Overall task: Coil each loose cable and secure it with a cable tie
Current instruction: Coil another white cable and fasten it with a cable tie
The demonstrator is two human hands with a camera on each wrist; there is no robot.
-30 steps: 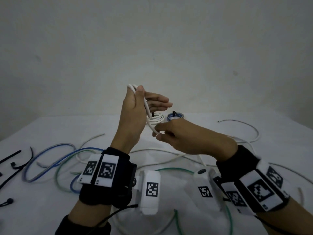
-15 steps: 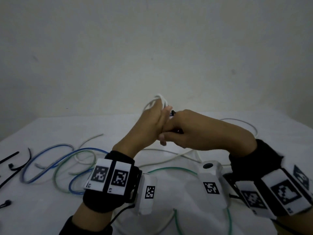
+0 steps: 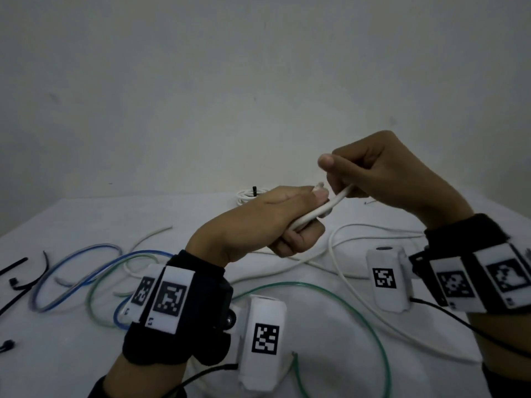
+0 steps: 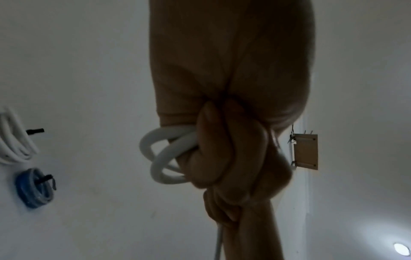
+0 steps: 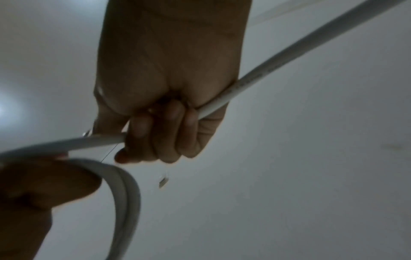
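Mid-coil on the thick white round cable [image 3: 316, 212], held above table centre. Left hand [image 3: 258, 222] is fisted round the small loops already made [image 4: 164, 158]; right hand [image 3: 382, 173], fingers curled tight, grips the free run just right of it & feeds it in. Rest of cable trails across the white table [image 3: 86, 354] to the right. Next: lay another loop into left fist w/o letting loops spring, then fetch a black plastic cable tie [image 3: 14, 282] from far left.

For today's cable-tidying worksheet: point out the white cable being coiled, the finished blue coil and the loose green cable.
white cable [image 3: 321, 212], head view, stretch between the hands
blue coil [image 4: 33, 189], left wrist view, ring's body
green cable [image 3: 359, 311], head view, curved stretch on table
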